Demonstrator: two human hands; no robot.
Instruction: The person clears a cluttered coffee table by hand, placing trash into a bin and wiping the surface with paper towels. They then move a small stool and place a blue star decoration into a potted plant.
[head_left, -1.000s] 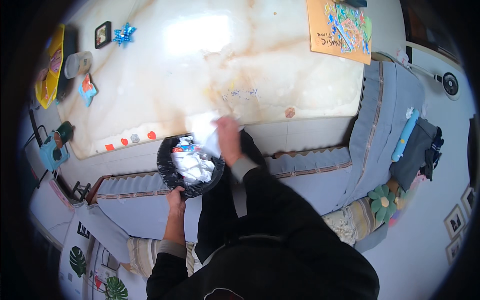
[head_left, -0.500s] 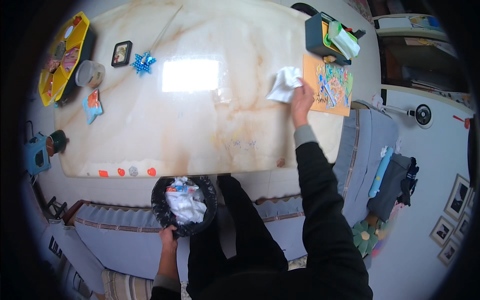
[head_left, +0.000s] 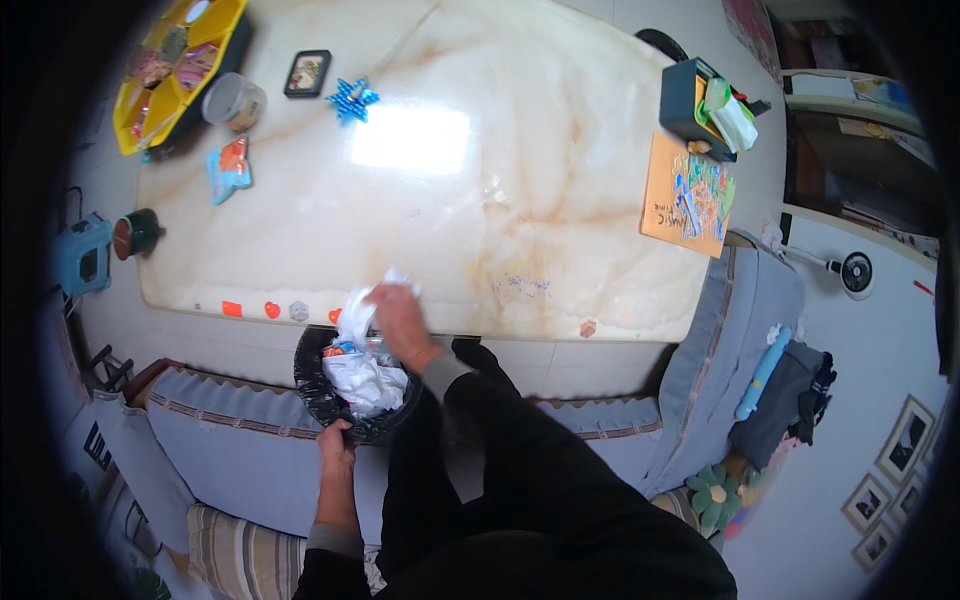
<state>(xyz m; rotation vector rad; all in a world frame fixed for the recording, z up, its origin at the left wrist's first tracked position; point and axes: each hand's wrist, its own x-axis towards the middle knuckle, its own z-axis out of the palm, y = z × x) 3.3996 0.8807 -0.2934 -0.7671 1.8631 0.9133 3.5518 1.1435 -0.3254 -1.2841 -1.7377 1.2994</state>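
Note:
My left hand (head_left: 336, 448) grips the rim of a round black bin (head_left: 312, 385) with a black liner, held just below the near edge of the marble-patterned table (head_left: 540, 160). Crumpled white paper (head_left: 370, 388) and a red-and-blue wrapper fill the bin. My right hand (head_left: 398, 322) pinches a crumpled white tissue (head_left: 355, 310) at the table edge, over the upper part of the bin.
Yellow snack tray (head_left: 130, 115), tub (head_left: 232, 100) and blue packet (head_left: 228, 170) sit left; dark organizer (head_left: 688, 105) and orange card with cutouts (head_left: 660, 190) right. A grey-blue sofa (head_left: 230, 450) runs below, a fan (head_left: 855, 275) stands right, a blue stool (head_left: 85, 260) left.
Since half a second ago, my right hand has swept from beside the orange card down and left to the bin, carrying white tissue. My left hand still holds the bin.

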